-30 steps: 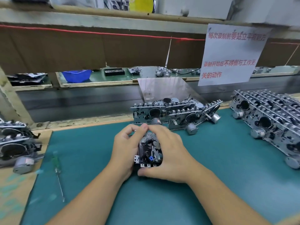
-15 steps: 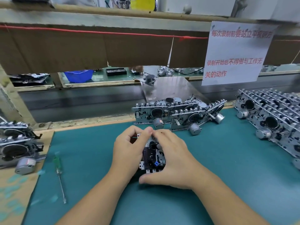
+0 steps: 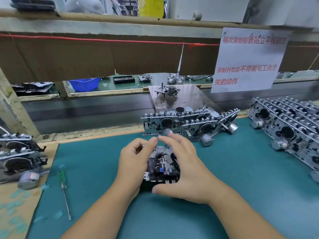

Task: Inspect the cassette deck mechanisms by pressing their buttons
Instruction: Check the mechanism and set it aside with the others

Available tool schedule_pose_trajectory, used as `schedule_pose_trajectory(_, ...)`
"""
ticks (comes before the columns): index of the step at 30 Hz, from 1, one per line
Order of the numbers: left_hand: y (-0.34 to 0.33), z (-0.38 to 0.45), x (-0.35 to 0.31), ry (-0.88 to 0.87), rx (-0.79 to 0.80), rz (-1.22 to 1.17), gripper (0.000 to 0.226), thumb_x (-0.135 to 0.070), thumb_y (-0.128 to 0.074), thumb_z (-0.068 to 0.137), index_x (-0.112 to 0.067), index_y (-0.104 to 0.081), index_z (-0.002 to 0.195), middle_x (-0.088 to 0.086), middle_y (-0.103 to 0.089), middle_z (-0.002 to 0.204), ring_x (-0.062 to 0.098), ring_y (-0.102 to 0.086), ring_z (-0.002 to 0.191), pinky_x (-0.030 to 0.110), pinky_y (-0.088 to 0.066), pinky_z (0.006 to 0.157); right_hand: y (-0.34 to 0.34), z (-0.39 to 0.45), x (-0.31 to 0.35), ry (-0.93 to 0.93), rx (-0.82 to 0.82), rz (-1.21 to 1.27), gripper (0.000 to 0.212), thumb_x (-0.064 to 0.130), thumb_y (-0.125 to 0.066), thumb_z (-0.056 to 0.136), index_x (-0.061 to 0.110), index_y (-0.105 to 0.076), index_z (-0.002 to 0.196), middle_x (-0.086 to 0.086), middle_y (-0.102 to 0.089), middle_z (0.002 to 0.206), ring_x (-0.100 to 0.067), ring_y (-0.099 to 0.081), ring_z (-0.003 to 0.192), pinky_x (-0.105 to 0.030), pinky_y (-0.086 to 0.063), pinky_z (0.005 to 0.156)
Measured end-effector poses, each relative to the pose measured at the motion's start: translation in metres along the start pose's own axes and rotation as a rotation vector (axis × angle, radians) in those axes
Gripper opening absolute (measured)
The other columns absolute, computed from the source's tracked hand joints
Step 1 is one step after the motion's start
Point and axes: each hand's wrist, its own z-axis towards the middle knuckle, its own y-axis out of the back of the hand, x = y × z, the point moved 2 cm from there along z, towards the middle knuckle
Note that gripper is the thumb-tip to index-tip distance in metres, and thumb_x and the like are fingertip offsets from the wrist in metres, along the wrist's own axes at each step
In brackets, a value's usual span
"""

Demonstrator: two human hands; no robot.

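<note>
Hands on one cassette deck mechanism (image 3: 161,165), mid-mat.

My left hand (image 3: 133,163) curls round its 9 o'clock side, my right hand (image 3: 185,171) grips its 3 o'clock side, thumb under the near edge. It's silver stamped metal, black parts, one blue tab. More mechanisms (image 3: 188,122) lie at 12 o'clock on the green mat (image 3: 241,178).

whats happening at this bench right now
A person is checking a cassette mechanism on the green mat. The left hand grips its left side, fingertips curled over the top edge. The right hand wraps the right side, thumb under the near edge and fingers on the top, where the buttons seem to be. More mechanisms sit behind in a row, in a stack on the right and on the left. A screwdriver lies untouched on the mat.
</note>
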Motion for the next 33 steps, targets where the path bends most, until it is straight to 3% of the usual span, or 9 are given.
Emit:
schedule_pose_trajectory(3, 0.0002, 0.0043, -0.0003, 0.089, -0.048, -0.137, 0.036, -0.044, -0.084, 0.075, -0.013, -0.067, 0.069, 0.012, -0.053, 0.075, 0.026, -0.047, 0.074, 0.045, -0.043, 0.072, 0.0040, -0.0034, -0.0027, -0.007, -0.032, 0.093, 0.070, 0.040, -0.089, 0.061, 0.047, -0.050, 0.119, 0.020, -0.019, 0.151, 0.005, -0.007, 0.147, -0.026, -0.024, 0.116)
schedule_pose_trajectory(6, 0.0008, 0.0057, 0.0019, 0.077, -0.056, -0.117, 0.029, -0.036, -0.081, 0.084, -0.019, -0.066, 0.066, 0.006, -0.050, 0.069, 0.021, -0.044, 0.069, 0.040, -0.039, 0.069, 0.0018, -0.0036, -0.0027, -0.010, -0.037, 0.101, 0.044, 0.031, -0.089, 0.065, 0.037, -0.059, 0.096, 0.022, -0.027, 0.146, 0.007, -0.014, 0.144, -0.017, -0.025, 0.109)
schedule_pose_trajectory(9, 0.0016, 0.0059, 0.0030, 0.078, -0.066, -0.126, 0.028, -0.035, -0.080, 0.086, -0.019, -0.066, 0.067, 0.006, -0.049, 0.070, 0.021, -0.043, 0.070, 0.041, -0.038, 0.070, 0.0027, -0.0029, -0.0022, 0.006, -0.065, 0.104, 0.045, 0.028, -0.090, 0.065, 0.037, -0.057, 0.094, 0.025, -0.031, 0.143, 0.008, -0.019, 0.141, -0.001, -0.022, 0.099)
schedule_pose_trajectory(11, 0.0013, 0.0066, 0.0032, 0.078, -0.067, -0.127, 0.027, -0.035, -0.080, 0.086, -0.019, -0.067, 0.068, 0.009, -0.049, 0.074, 0.024, -0.042, 0.073, 0.043, -0.037, 0.072, 0.0038, -0.0027, -0.0022, 0.001, -0.077, 0.105, 0.044, 0.027, -0.091, 0.064, 0.037, -0.057, 0.090, 0.026, -0.033, 0.142, 0.008, -0.023, 0.139, 0.002, -0.021, 0.096)
schedule_pose_trajectory(16, 0.0020, 0.0079, 0.0060, 0.069, -0.064, -0.127, 0.027, -0.036, -0.081, 0.087, -0.020, -0.069, 0.068, 0.008, -0.053, 0.073, 0.024, -0.045, 0.074, 0.046, -0.039, 0.074, 0.0050, -0.0029, -0.0008, -0.014, -0.054, 0.099, 0.043, 0.027, -0.090, 0.066, 0.036, -0.058, 0.093, 0.024, -0.029, 0.146, 0.007, -0.020, 0.141, 0.000, -0.021, 0.099)
schedule_pose_trajectory(23, 0.0014, 0.0093, 0.0069, 0.070, -0.063, -0.134, 0.028, -0.038, -0.082, 0.084, -0.020, -0.069, 0.068, 0.011, -0.056, 0.075, 0.025, -0.047, 0.074, 0.047, -0.040, 0.074, 0.0059, -0.0027, -0.0012, -0.016, -0.044, 0.109, 0.043, 0.028, -0.090, 0.066, 0.034, -0.056, 0.094, 0.022, -0.027, 0.149, 0.008, -0.016, 0.144, -0.016, -0.025, 0.108)
schedule_pose_trajectory(29, 0.0013, 0.0092, 0.0079, 0.069, -0.063, -0.141, 0.033, -0.041, -0.083, 0.082, -0.015, -0.066, 0.070, 0.010, -0.052, 0.074, 0.024, -0.045, 0.072, 0.046, -0.039, 0.071, 0.0045, -0.0014, -0.0044, -0.009, -0.045, 0.107, 0.052, 0.033, -0.088, 0.065, 0.038, -0.050, 0.101, 0.029, -0.023, 0.146, 0.010, -0.010, 0.144, -0.012, -0.024, 0.104)
schedule_pose_trajectory(33, 0.0010, 0.0080, 0.0057, 0.059, -0.066, -0.126, 0.031, -0.044, -0.080, 0.078, -0.017, -0.067, 0.068, 0.009, -0.051, 0.073, 0.024, -0.044, 0.072, 0.045, -0.038, 0.071, 0.0030, -0.0015, -0.0060, 0.000, -0.033, 0.103, 0.045, 0.033, -0.088, 0.068, 0.035, -0.053, 0.096, 0.026, -0.025, 0.145, 0.010, -0.008, 0.145, -0.011, -0.022, 0.105)
